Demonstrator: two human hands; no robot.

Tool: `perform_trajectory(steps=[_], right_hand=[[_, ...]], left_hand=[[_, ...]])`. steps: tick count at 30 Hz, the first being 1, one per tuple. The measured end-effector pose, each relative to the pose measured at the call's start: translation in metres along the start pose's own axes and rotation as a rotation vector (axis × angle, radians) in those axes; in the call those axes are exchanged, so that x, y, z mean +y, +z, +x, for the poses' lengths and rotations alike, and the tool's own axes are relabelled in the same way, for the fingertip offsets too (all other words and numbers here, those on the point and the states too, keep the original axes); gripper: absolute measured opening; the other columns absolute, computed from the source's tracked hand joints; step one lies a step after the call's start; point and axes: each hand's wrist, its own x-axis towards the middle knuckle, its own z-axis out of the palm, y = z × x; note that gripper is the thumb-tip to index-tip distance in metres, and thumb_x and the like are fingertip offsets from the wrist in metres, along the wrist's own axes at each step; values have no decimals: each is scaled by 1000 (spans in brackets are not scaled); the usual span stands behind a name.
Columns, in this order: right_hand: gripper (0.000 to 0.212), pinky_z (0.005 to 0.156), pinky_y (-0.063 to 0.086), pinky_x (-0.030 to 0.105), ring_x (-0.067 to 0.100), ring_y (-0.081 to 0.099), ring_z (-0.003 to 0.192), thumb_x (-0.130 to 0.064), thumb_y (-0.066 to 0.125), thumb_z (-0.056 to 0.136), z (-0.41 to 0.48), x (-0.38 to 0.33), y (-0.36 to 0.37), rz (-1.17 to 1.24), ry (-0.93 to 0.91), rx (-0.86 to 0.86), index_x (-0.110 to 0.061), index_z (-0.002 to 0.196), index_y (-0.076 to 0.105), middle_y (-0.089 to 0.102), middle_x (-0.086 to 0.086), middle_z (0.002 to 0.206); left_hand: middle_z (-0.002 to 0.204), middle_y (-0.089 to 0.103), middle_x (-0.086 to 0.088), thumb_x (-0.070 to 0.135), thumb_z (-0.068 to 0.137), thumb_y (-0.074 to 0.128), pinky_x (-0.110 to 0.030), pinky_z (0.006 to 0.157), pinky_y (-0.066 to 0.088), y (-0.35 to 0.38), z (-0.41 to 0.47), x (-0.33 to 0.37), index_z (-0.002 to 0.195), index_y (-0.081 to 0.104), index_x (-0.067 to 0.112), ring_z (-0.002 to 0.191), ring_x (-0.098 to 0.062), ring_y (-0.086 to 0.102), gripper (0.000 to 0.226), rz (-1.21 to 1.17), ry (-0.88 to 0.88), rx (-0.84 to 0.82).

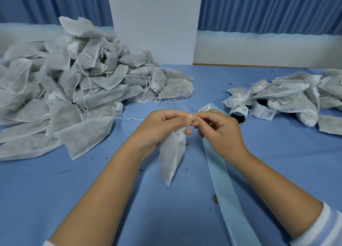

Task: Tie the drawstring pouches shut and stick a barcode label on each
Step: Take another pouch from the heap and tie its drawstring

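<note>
Head view: we see both hands raised a little above the middle of the worktop [46, 190], which is covered in blue cloth. The left hand [162, 129] has its fingers curled round the gathered neck of a white pouch [172, 153]. The pouch hangs from that grip, its bottom corner pointing toward the near edge. The right hand [220, 134] is curled too, thumb and forefinger pinching the drawstring [190, 117] just beside the left fingertips. A small white loop of the string shows between the two hands (we cannot tell whose finger it goes round).

Toward the left edge, reaching back to the far left corner, lies a large heap of pouches [64, 90] with loose strings trailing out of it. Near the right edge sits a smaller heap [288, 97], and several of its pouches bear barcode labels. Two label rolls [239, 113] lie against that smaller heap, on its left side.

A pale blue backing strip [220, 181] runs from behind the right hand under the right forearm to the near edge, and we can make out one barcode label [205, 108] at its far end. A white pillar [155, 23] stands at the far edge, with blue curtains [268, 6] behind it.
</note>
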Motion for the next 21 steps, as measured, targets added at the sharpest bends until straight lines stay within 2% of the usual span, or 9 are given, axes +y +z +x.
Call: perform_trajectory(steps=[2, 5, 7, 8, 11, 13, 15, 19, 21], right_hand=[[19, 60, 46, 19, 10, 58, 55, -5, 63, 92, -1, 1, 2, -33, 11, -10, -21, 91, 74, 63, 7, 76], [15, 63, 45, 19, 10, 57, 59, -7, 64, 92, -4, 2, 5, -130, -18, -124, -13, 98, 76, 61, 0, 72], [16, 63, 42, 16, 8, 54, 62, -9, 64, 92, -6, 3, 7, -207, -76, -184, -14, 101, 76, 59, -1, 72], [15, 63, 39, 14, 5, 51, 63, -11, 64, 92, -6, 3, 7, -239, -104, -194, -15, 100, 76, 58, -3, 72], [13, 62, 37, 13, 5, 49, 64, -15, 63, 92, -3, 5, 4, -300, -178, -137, -15, 94, 75, 55, -4, 71], [12, 62, 39, 16, 8, 49, 65, -15, 63, 92, 1, 8, -1, -335, -207, -76, -16, 94, 75, 55, -1, 72], [12, 62, 38, 13, 6, 50, 67, -17, 64, 91, 3, 10, -6, -352, -216, -41, -18, 94, 75, 55, -1, 76], [10, 62, 39, 10, 6, 53, 70, -18, 69, 89, 4, 10, -7, -239, -138, -41, -22, 94, 77, 55, -2, 83], [12, 63, 38, 11, 7, 52, 70, -16, 71, 88, 3, 10, -5, -173, -52, -61, -26, 90, 77, 54, -3, 84]], left_hand=[[98, 77, -3, 6, 88, 66, -20, 72, 55, 1, 2, -1, 84, 81, 20, 76, -13, 71, 21, -60, 15, 50], [107, 76, 2, 8, 89, 67, -19, 79, 54, -4, 4, -1, 90, 81, 19, 86, -13, 73, 18, -115, 33, 117], [106, 76, 7, 9, 90, 68, -14, 78, 52, -6, 4, -1, 98, 79, 19, 87, -8, 73, 17, 5, 40, 148], [103, 76, 9, 9, 91, 68, -12, 74, 51, -8, 3, -2, 101, 78, 19, 82, -6, 73, 17, 92, 48, 166], [92, 77, 12, 11, 90, 69, -18, 74, 52, -12, 3, -4, 93, 76, 28, 67, -3, 68, 19, 434, 77, 208], [81, 75, 15, 15, 88, 71, -22, 76, 52, -13, 3, -4, 85, 77, 31, 64, -2, 64, 17, 549, 56, 169], [76, 72, 15, 21, 87, 72, -20, 72, 48, -13, 1, -4, 79, 77, 26, 64, 0, 59, 11, 558, 39, 89], [78, 73, 7, 23, 90, 69, -13, 66, 42, -6, -1, -2, 79, 74, 19, 63, -1, 53, 12, 462, 15, -43], [77, 72, 6, 20, 90, 68, -22, 74, 43, -2, -1, -2, 77, 74, 19, 68, -5, 54, 14, 393, -16, -59]])
